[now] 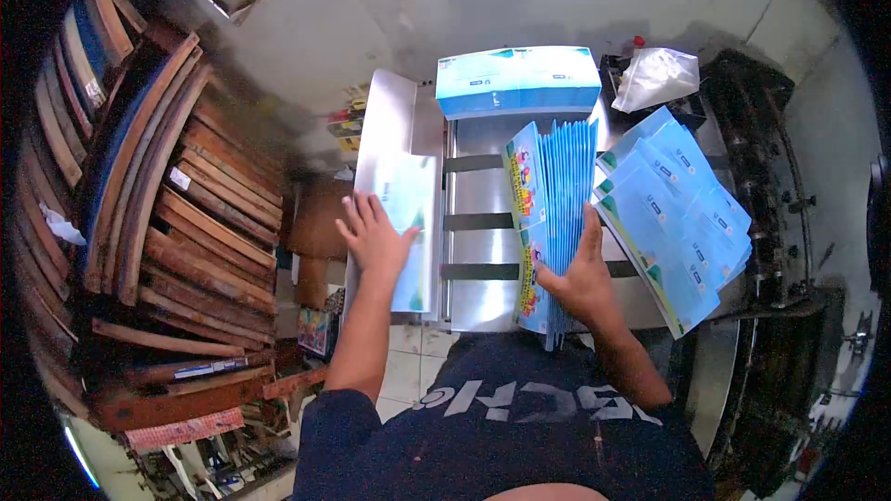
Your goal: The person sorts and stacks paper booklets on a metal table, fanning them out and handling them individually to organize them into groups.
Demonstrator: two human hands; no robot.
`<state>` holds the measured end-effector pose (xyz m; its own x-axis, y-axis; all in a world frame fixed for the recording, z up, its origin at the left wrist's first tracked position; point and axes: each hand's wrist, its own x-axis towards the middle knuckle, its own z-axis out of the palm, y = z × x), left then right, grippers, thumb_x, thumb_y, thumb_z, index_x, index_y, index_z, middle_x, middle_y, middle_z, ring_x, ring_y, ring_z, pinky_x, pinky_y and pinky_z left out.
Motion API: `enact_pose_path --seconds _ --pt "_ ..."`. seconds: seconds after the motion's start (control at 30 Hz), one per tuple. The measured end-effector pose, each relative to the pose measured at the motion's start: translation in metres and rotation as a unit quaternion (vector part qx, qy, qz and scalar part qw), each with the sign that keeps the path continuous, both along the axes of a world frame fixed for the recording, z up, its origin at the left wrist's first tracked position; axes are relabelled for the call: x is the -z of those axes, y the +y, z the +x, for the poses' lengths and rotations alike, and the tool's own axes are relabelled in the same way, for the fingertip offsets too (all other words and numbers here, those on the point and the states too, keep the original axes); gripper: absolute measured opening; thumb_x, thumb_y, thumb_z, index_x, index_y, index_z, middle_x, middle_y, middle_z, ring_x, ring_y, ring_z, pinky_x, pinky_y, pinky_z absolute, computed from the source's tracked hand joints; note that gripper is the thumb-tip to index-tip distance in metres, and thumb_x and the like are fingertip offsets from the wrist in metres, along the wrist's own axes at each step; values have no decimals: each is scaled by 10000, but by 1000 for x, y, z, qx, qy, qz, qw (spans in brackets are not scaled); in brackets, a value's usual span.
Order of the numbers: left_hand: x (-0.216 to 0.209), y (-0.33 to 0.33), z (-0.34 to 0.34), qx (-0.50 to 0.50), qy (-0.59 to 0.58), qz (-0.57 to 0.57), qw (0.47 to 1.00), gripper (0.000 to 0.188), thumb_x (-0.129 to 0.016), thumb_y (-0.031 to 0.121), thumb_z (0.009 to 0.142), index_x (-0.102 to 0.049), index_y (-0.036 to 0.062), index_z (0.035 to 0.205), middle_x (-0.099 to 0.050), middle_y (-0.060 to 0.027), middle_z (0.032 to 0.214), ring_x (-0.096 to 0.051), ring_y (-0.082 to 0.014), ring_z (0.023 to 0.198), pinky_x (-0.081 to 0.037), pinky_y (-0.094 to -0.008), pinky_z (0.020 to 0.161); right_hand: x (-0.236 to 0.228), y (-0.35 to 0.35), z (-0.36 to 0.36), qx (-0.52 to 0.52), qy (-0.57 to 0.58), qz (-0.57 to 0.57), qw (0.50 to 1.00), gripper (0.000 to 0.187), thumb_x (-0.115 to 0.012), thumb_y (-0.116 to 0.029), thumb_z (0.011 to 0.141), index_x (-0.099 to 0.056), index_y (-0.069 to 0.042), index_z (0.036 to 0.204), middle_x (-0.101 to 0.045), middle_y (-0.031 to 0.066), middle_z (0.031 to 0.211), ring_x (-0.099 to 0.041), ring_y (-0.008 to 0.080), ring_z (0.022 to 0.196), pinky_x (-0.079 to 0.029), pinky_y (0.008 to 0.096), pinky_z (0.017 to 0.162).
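Note:
My left hand point(376, 239) lies with spread fingers on a pale blue printed sheet point(413, 274), which rests in a metal side tray point(386, 116). My right hand point(589, 280) grips the near end of a row of blue printed folded sheets point(566, 176), thumb on the left side and fingers on the right. These sheets stand on edge, packed tightly, with a colourful cartoon print on the leftmost face. Behind them sits a neat stack of similar blue sheets point(518, 93). More blue sheets point(682, 223) lie fanned out to the right.
Under the sheets is a metal table point(478, 301) with dark belts across it. A clear plastic bag of white material point(659, 79) sits at the back right, beside dark machinery point(756, 195). Wooden boards point(218, 213) fill a rack on the left.

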<state>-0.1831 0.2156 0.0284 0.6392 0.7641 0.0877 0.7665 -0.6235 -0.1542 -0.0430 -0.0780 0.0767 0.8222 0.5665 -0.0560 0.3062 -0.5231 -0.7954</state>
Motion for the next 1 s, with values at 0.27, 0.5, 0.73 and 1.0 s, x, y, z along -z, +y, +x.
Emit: enact_pose_path --seconds 0.27,0.5,0.73,1.0 --pt "-80 43 -23 -142 -118 -151 971 514 -708 307 829 -536 22 1221 -644 -247 1127 -612 -418 1062 -473 -513 894 9 -7 4 -22 -27 45 998 1031 -734 -236 772 -44 29 1490 -183 332 1497 -245 469 1401 -247 476 1160" --pt "-81 -55 44 66 -221 -249 941 416 -565 277 947 -553 -9 1248 -682 -245 1037 -672 -390 963 -507 -473 844 15 -9 7 -22 -2 63 998 1079 -738 -216 776 21 29 1502 -198 332 1489 -280 465 1381 -253 466 1151" --pt "-37 -122 85 136 -224 -549 794 691 -629 519 891 -508 -17 1309 -631 -251 1174 -652 -344 1040 -514 -417 863 50 -12 11 -140 256 243 925 740 -682 -191 884 -223 -31 1442 -241 174 1518 -255 313 1424 -263 457 1157" --pt "-31 -70 85 109 -188 -561 799 571 -774 394 771 -605 21 1169 -699 -173 1008 -699 -307 902 -541 -397 786 72 13 7 -166 347 317 867 634 -702 -195 882 -347 -41 1384 -437 160 1383 -398 318 1336 -371 447 1080"
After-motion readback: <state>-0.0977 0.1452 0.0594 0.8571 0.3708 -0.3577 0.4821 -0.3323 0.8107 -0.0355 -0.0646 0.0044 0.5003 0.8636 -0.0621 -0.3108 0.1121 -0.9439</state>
